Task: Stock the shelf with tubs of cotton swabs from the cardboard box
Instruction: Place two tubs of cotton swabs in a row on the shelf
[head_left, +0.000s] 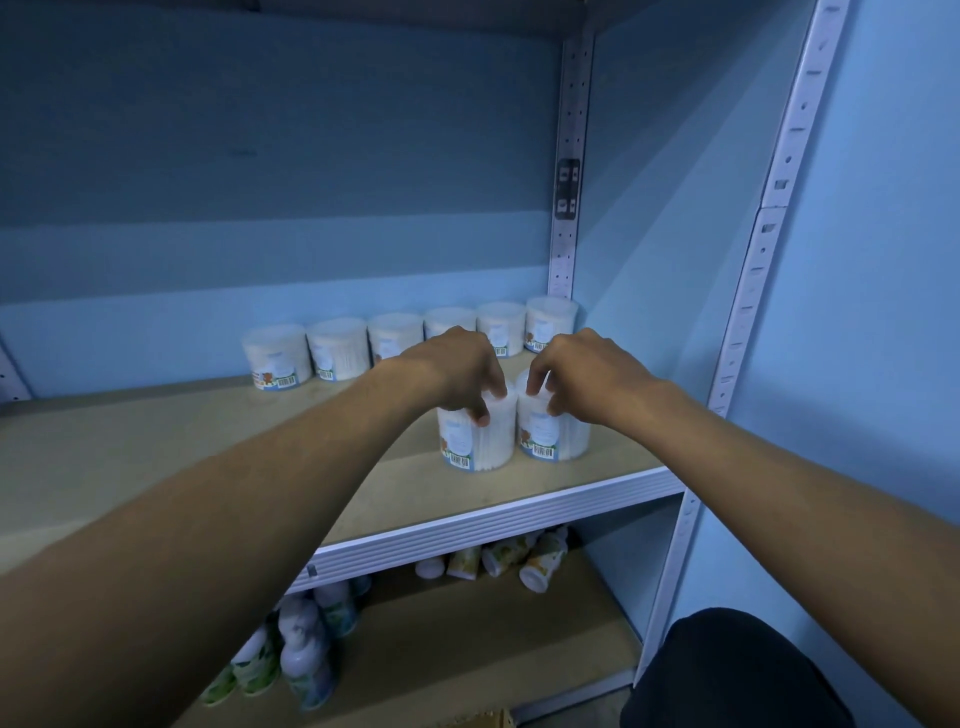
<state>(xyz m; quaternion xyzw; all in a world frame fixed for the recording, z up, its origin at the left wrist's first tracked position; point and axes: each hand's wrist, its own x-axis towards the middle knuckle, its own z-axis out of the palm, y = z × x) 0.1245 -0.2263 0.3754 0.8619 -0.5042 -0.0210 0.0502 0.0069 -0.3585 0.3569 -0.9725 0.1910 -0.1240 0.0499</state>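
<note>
Two bare forearms are reaching from the lower corners toward the middle shelf (156, 457), a tan board with a ribbed white front edge. Left hand (457, 364) is gripping the top of the left tub (475, 436), its fingers curling down over the lid and its thumb pressing on the side wall. Right hand (576, 371) is pinching the lid rim of the right tub (553, 431) with curled fingers. Both tubs are standing upright near the front edge at the shelf's right end, touching or just beside each other. Each is a clear round container packed with white cotton swabs standing on end, carrying a pale label with a small bear cartoon and a barcode near the base. Behind them, a back row of tubs (395, 338), six of the same kind, is standing side by side against the blue rear wall. White perforated uprights (569, 156) are framing the bay on the right. On the lower shelf (467, 634), small bottles (304, 654) with pale caps are standing at left, while further bottles (543, 561) are lying on their sides at the back. A dark garment (727, 670) is filling the lower right corner.
</note>
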